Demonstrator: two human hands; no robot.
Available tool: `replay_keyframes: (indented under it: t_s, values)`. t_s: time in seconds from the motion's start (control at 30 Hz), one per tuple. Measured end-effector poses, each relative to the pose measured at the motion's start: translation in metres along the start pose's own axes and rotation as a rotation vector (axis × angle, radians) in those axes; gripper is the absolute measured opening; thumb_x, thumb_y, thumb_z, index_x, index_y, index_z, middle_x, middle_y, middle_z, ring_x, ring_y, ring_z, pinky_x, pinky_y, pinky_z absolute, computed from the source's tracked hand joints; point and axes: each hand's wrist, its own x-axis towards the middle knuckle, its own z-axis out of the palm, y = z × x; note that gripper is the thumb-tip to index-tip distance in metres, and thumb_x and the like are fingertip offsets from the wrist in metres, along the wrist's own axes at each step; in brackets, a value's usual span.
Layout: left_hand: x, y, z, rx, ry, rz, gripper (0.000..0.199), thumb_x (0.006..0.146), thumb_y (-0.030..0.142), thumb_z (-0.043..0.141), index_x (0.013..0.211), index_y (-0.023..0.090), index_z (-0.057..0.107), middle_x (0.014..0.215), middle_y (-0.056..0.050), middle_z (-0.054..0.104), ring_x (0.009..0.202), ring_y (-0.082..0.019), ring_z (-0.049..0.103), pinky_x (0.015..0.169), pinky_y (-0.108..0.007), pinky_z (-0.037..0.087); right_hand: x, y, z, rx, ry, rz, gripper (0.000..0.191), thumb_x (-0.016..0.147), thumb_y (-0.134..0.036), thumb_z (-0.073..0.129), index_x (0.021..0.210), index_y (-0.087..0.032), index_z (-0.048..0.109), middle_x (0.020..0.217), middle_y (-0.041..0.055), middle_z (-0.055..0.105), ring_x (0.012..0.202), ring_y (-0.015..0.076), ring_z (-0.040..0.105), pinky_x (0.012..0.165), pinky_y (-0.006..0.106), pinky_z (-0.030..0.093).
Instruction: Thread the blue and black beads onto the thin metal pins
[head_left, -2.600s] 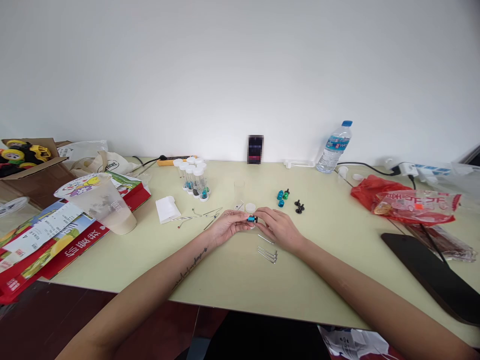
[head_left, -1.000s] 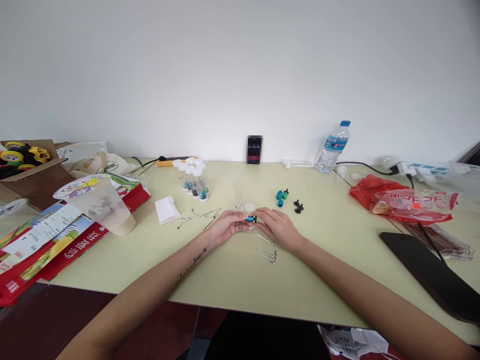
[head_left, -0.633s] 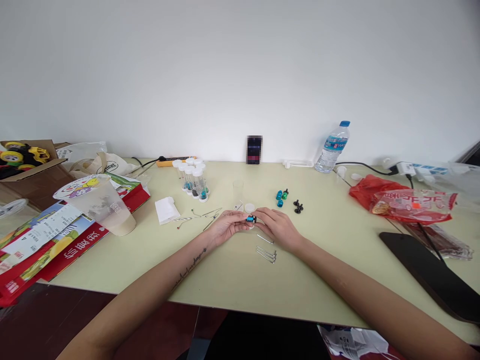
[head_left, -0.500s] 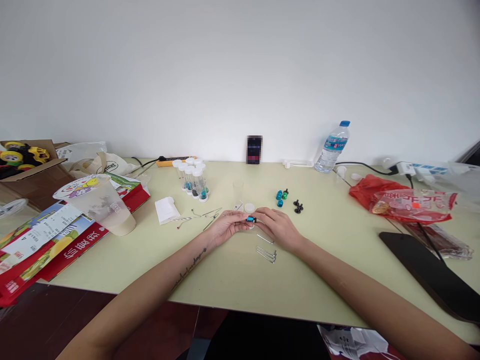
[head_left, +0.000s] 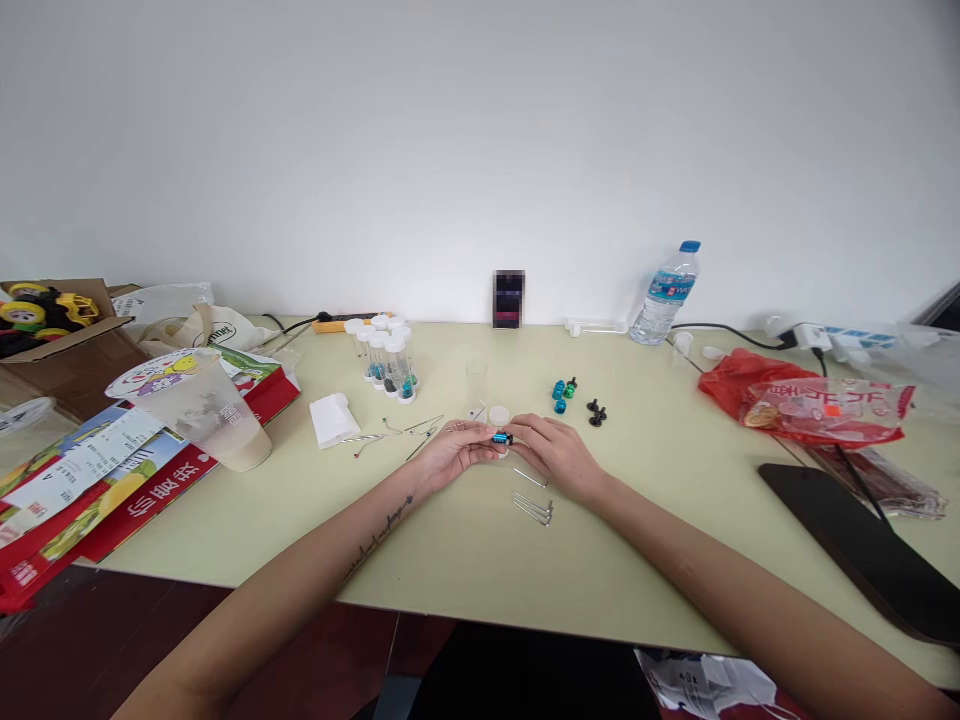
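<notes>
Between my fingertips is a small blue and black part (head_left: 502, 438). My left hand (head_left: 459, 452) pinches its left end, and my right hand (head_left: 553, 452) grips the black right end. Just behind my hands lies a white round cap (head_left: 499, 415), with a clear open tube (head_left: 476, 382) upright beyond it. Several thin metal pins (head_left: 532, 508) lie in front of my right hand. Blue and green pieces (head_left: 560, 393) and black pieces (head_left: 596, 412) sit behind it to the right. Thin metal tools (head_left: 405, 430) lie left of my left hand.
Capped clear tubes (head_left: 388, 362) stand at back left, near a white packet (head_left: 331, 420). A drink cup (head_left: 217, 420) leans at left. A phone (head_left: 508, 300) and a water bottle (head_left: 664, 295) stand by the wall. Red plastic bags (head_left: 757, 385) and a black slab (head_left: 855, 550) lie at right.
</notes>
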Motion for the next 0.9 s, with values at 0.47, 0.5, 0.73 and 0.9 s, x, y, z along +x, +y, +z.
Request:
replay_keyframes:
  t_s: [0.47,0.5,0.73,0.9]
  values:
    - [-0.0002,0.0,0.0003,0.001,0.004,0.001,0.02,0.071,0.023,0.07,0.082,0.007,0.068,0.075,-0.01,0.069,0.071,-0.014,0.065,0.074,-0.023,0.049,0.0,-0.0002,-0.0008,-0.002,-0.007,0.001,0.021,0.094,-0.023,0.04,0.111,-0.02,0.053,0.102,0.0082,0.063,0.08,0.0154,0.062,0.068,0.028,0.047]
    - [-0.0003,0.0,0.0003,0.002,0.007,0.001,0.019,0.071,0.023,0.069,0.082,0.007,0.068,0.074,-0.01,0.069,0.071,-0.014,0.065,0.074,-0.023,0.049,0.0,-0.0002,-0.0007,-0.001,-0.008,0.003,0.021,0.094,-0.024,0.04,0.111,-0.02,0.053,0.102,0.0084,0.063,0.08,0.0155,0.062,0.068,0.028,0.047]
    - [0.0001,-0.0006,-0.0003,0.011,0.023,0.0,0.022,0.071,0.025,0.07,0.083,0.007,0.068,0.075,-0.01,0.069,0.071,-0.013,0.064,0.075,-0.024,0.049,-0.0001,0.0,-0.0001,-0.018,-0.012,-0.003,0.023,0.095,-0.025,0.039,0.113,-0.019,0.051,0.104,0.0082,0.063,0.083,0.0152,0.062,0.068,0.028,0.047]
    - [0.001,-0.0008,-0.001,0.013,0.017,-0.009,0.02,0.071,0.024,0.07,0.082,0.007,0.068,0.074,-0.009,0.069,0.071,-0.013,0.064,0.075,-0.024,0.049,0.001,-0.0012,-0.0015,-0.005,-0.007,0.004,0.023,0.095,-0.024,0.037,0.112,-0.02,0.052,0.104,0.0079,0.063,0.081,0.0148,0.063,0.067,0.028,0.047]
